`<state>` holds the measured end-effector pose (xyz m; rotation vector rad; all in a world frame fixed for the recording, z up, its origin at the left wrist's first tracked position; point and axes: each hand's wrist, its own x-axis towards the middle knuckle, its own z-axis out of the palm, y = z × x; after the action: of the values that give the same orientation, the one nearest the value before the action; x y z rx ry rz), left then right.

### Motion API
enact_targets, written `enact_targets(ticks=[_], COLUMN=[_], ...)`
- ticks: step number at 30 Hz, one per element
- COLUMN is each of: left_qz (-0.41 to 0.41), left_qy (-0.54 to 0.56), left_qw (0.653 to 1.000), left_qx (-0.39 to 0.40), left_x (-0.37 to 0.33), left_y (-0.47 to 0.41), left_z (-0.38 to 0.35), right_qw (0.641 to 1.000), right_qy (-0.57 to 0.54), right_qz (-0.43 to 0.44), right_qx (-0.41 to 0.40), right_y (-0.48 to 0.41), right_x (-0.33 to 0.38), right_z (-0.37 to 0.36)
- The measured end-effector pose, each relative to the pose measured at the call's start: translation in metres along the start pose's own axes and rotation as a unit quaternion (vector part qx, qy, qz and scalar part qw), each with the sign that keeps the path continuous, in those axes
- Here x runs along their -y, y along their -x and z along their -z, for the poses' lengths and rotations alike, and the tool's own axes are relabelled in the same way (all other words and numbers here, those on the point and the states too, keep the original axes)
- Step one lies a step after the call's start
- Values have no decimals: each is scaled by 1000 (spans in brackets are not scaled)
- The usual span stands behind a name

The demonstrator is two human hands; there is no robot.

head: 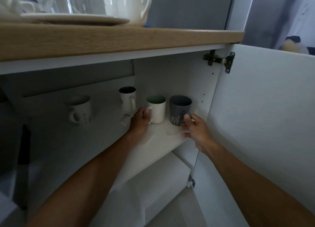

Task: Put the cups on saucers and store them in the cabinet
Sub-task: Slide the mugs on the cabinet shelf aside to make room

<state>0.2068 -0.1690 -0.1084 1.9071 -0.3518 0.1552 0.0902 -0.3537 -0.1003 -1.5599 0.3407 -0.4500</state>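
Countertop (119,39) is light wood grain, matt; cabinet shelf (158,134) and cabinet door (264,107) are smooth white laminate-looking board with a faint sheen. Hinge (219,59) is shiny bare metal, white mug (157,110) is glossy glazed ceramic, grey mug (179,109) is duller, near matt (pale pattern on its side). Up top, plate (76,19) and big white cup (134,3) are glossy ceramic; the jug (75,0) is clear and glass-like.
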Motion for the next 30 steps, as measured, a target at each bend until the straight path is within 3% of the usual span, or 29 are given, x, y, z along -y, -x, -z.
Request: enact_targets(ticks=[16, 30], left_qz=[7, -6], left_qy=[-19, 0], left_qw=[1000, 999], left_qx=[16, 33], left_x=[-1, 3], left_y=[-49, -63], left_z=[-30, -41], right_qw=[1000, 993], right_qy=[-5, 71], right_qz=[-3, 38], right_qx=[-26, -86], right_y=[-14, -18], right_x=[-5, -7], right_z=[1, 1])
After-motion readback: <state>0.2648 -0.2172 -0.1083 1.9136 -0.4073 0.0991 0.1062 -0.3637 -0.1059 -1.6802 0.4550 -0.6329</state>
